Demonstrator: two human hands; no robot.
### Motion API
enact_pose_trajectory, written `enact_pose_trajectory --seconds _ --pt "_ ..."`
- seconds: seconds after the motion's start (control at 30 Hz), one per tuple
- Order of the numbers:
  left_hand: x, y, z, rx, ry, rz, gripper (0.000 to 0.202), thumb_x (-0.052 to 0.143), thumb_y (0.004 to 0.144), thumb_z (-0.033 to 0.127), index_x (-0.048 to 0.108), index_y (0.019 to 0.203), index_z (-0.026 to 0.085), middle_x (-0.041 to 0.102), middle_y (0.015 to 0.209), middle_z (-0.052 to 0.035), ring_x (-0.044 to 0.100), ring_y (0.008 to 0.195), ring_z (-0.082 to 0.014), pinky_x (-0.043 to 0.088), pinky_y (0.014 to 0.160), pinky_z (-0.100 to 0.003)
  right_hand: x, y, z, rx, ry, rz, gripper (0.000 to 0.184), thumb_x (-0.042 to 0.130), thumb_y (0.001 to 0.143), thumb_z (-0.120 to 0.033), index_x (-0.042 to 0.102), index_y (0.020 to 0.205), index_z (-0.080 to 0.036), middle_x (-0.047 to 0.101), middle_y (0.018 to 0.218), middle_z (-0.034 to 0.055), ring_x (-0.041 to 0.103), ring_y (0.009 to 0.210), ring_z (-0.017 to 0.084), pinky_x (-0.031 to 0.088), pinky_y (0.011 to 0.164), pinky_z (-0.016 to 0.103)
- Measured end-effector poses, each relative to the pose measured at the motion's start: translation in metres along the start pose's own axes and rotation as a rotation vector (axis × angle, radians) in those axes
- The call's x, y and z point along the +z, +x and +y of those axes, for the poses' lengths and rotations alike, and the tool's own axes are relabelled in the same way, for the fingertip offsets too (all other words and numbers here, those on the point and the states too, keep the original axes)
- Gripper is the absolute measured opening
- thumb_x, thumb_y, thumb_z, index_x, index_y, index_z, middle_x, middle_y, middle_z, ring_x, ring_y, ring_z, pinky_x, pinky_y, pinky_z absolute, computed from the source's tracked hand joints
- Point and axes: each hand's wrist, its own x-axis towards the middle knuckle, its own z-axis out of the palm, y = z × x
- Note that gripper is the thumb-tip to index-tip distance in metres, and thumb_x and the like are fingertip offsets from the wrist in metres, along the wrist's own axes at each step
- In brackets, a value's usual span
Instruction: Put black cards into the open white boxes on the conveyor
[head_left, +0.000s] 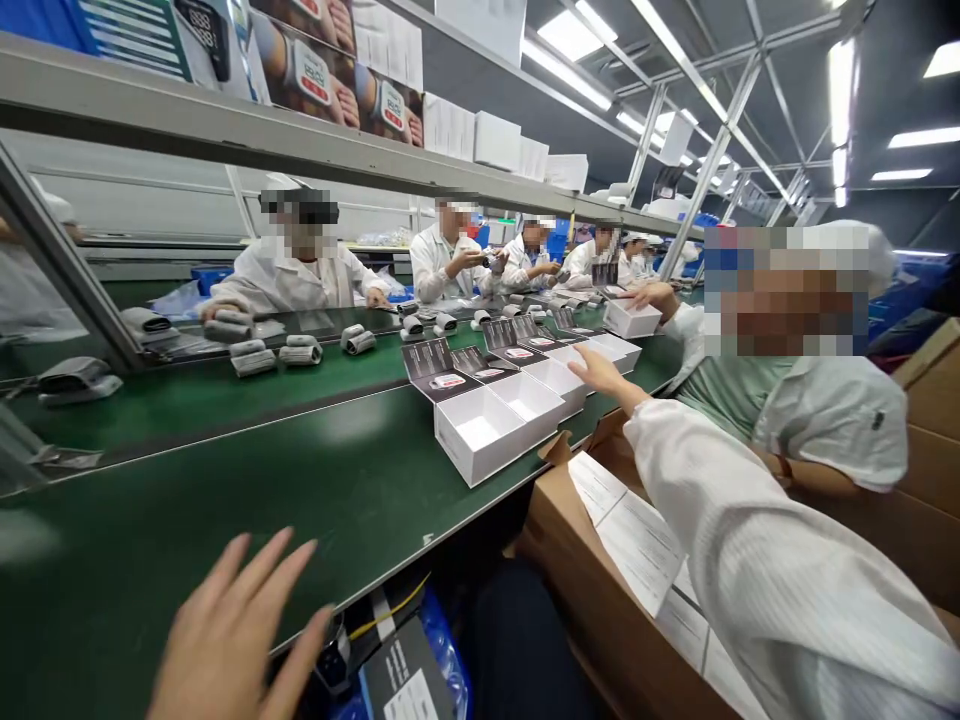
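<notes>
My left hand (232,630), fingers spread, is held over the near edge of the green work surface (300,490) with nothing in it. Stretched out to the right, my right hand (606,376) has its fingers extended over a row of white boxes (491,462). Whether its fingertips touch a box I cannot tell. The boxes stand with their dark printed lids (442,372) folded back, and the nearest one shows a bare white inside. Below my right sleeve, a cardboard carton (574,560) holds flat white printed boxes (637,550).
Rolled grey cuffs (300,350) lie along the green belt behind the boxes. A co-worker (795,390) at the right has a hand on a white box (631,318). Several people in white coats sit opposite. A shelf (225,125) with printed boxes crosses overhead. A blue bag (450,650) lies below.
</notes>
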Motion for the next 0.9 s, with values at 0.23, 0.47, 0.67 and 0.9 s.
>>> enact_pose_trajectory --seconds 0.23,0.47,0.67,0.9 --pt "0.062 0.097 0.067 0.097 0.035 -0.279 0.05 0.049 0.095 0.03 0.042 0.144 0.022 0.056 0.137 -0.014 0.044 0.134 -0.0357 0.037 0.106 -0.057 0.038 -0.025 -0.005 -0.221 -0.069 -0.224 0.039 0.035 0.098 -0.022 0.067 0.119 -0.017 0.065 0.121 0.0134 0.057 0.117 0.028 0.029 0.108 0.054" --pt "0.017 0.062 0.046 -0.196 0.343 -0.502 0.044 0.053 0.093 0.04 0.055 0.133 0.023 0.064 0.102 -0.0158 0.056 0.095 -0.0358 0.045 0.077 -0.046 0.053 -0.109 -0.119 -0.735 -0.073 -0.323 0.035 0.047 0.1 -0.044 0.065 0.12 -0.021 0.063 0.099 0.0092 0.057 0.099 0.025 0.04 0.091 0.036" --pt "-0.057 -0.01 0.001 -0.278 0.449 -0.476 0.038 0.047 0.095 0.04 0.061 0.122 0.018 0.065 0.099 -0.0139 0.053 0.094 -0.034 0.044 0.078 -0.045 0.064 -0.167 -0.216 -0.826 -0.13 -0.277 0.028 0.048 0.101 -0.039 0.065 0.109 -0.017 0.065 0.098 0.0115 0.059 0.095 0.026 0.04 0.085 0.036" --pt "-0.085 -0.042 -0.012 -0.276 0.263 -0.403 0.051 0.049 0.094 0.029 0.042 0.143 0.016 0.055 0.135 -0.0154 0.05 0.116 -0.0327 0.047 0.096 -0.046 0.069 -0.216 -0.231 -0.815 0.219 0.099 0.032 0.048 0.099 -0.029 0.056 0.129 -0.017 0.063 0.119 0.0164 0.054 0.117 0.032 0.038 0.102 0.053"
